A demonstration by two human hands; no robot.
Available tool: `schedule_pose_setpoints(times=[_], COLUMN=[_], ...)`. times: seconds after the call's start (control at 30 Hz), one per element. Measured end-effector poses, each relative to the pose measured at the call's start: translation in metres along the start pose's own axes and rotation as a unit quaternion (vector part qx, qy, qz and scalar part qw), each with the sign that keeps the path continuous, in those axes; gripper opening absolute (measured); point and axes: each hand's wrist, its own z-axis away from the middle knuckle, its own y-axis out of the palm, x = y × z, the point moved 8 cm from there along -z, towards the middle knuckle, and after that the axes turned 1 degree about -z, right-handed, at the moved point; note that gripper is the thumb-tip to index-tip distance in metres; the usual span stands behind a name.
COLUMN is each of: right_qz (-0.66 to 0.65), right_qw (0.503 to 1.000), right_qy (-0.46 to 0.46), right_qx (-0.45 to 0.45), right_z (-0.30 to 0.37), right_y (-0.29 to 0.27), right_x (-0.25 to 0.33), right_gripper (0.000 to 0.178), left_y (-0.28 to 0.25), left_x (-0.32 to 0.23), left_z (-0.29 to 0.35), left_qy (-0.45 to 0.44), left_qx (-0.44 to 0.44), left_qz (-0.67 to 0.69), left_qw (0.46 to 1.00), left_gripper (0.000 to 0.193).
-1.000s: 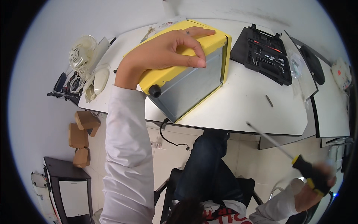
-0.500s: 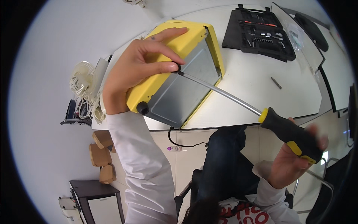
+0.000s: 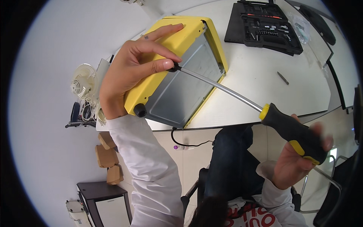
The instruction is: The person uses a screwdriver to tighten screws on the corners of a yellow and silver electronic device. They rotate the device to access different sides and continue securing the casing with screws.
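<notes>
Screwdriver (image 3: 242,100) with a bright steel shaft slants across a white table (image 3: 257,68), its tip at a black knob-like foot (image 3: 174,68) pinched between the left hand's (image 3: 132,68) thumb and forefinger, which partly hide the contact. The right hand's (image 3: 293,166) fingers, some blurred, wrap the black-and-yellow handle. Beneath the left fingers tilts a boxy appliance (image 3: 181,36), its painted yellow shell framing a smooth grey metal panel (image 3: 185,83); a second foot (image 3: 140,110), round and black, juts out below the thumb. Right of the left fingertips, well apart, lie a slim dark bit (image 3: 283,78), an open black tool case (image 3: 272,32) and crinkled clear plastic (image 3: 300,30). Left of them stands a cream fan (image 3: 83,81), above brown cardboard boxes (image 3: 107,156).
</notes>
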Motion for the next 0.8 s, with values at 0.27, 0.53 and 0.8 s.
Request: schedule_pose_setpoints(times=[0.27,0.53,0.8], right_qz=[-0.022,0.175,0.491], right_qw=[1.000,0.983,0.856], right_qy=[0.002,0.035,-0.073], right_qx=[-0.001,0.037,0.143], right_z=[0.000,-0.007,-0.034], right_y=[-0.001,-0.009,0.003], right_x=[-0.003,0.003,0.039], right_gripper=[0.047,0.046,0.051], left_y=[0.003,0.000,0.001], left_x=[-0.004,-0.002,-0.003], left_z=[-0.004,-0.003,-0.002], left_qy=[0.040,0.047,0.029], left_qx=[0.008,-0.002,-0.004], left_qz=[0.002,-0.011,0.005], left_qw=[0.999,0.999,1.000], left_gripper=[0.012,0.012,0.012])
